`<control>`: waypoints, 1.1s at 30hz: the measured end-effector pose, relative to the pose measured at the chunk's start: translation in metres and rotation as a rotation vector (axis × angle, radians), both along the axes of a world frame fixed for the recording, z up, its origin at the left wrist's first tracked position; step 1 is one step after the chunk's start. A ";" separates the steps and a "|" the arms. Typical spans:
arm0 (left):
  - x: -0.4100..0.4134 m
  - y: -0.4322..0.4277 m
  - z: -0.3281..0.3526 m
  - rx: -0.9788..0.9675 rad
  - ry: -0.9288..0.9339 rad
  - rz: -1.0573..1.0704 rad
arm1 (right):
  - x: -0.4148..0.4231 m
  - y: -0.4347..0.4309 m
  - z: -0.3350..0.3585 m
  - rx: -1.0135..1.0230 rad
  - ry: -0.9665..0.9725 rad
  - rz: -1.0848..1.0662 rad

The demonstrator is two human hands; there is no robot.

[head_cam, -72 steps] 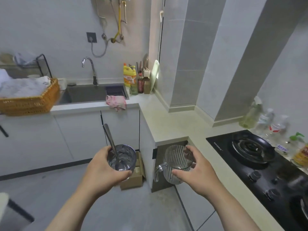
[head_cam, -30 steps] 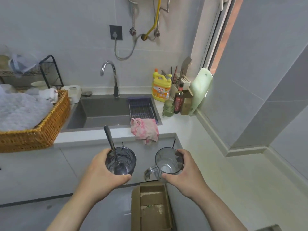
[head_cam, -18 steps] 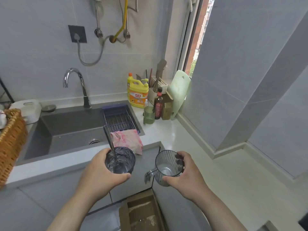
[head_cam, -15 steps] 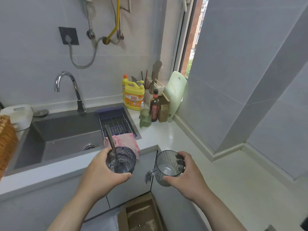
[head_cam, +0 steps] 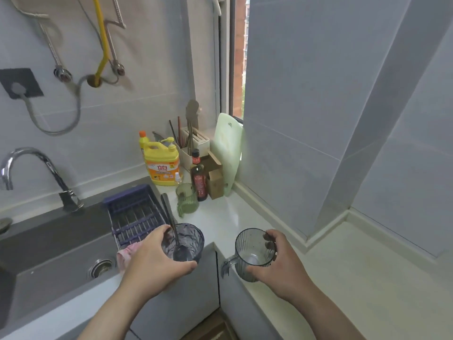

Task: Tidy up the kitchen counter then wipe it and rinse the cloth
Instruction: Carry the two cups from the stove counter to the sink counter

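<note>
Left hand (head_cam: 157,263) grips tumbler (head_cam: 190,238) with spoon (head_cam: 168,215), handle leaning 11 o'clock. Right hand (head_cam: 278,265) grips ribbed mug (head_cam: 250,252). Sink (head_cam: 49,246) at 9 o'clock, left hand nearer.

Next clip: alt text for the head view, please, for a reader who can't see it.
The left hand grips a glass with a spoon in it and the right hand a clear mug, both near the sink. A pink cloth lies at the sink's edge; a yellow bottle and green cup stand behind.
</note>
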State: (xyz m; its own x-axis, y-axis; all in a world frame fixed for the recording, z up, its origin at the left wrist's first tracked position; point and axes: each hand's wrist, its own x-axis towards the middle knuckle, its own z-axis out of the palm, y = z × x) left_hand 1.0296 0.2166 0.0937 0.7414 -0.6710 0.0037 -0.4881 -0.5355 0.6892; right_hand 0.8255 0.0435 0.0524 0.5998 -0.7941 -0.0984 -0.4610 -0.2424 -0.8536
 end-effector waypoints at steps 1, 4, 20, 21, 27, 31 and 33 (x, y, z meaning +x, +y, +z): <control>0.004 -0.011 -0.002 0.012 0.010 -0.020 | -0.002 -0.005 -0.004 0.008 0.005 -0.027; 0.020 -0.044 -0.014 0.012 0.039 -0.104 | -0.010 -0.016 -0.016 0.054 0.015 -0.109; 0.100 -0.230 -0.089 0.120 0.186 -0.516 | 0.054 -0.064 -0.057 0.093 0.087 -0.543; 0.102 -0.241 -0.094 0.122 0.192 -0.528 | 0.061 -0.070 -0.060 0.090 0.090 -0.564; 0.122 -0.287 -0.125 0.147 0.181 -0.600 | 0.098 -0.104 -0.082 0.080 0.153 -0.593; 0.127 -0.300 -0.138 0.132 0.189 -0.616 | 0.110 -0.118 -0.093 0.072 0.186 -0.595; 0.129 -0.306 -0.141 0.126 0.194 -0.619 | 0.115 -0.123 -0.096 0.085 0.189 -0.590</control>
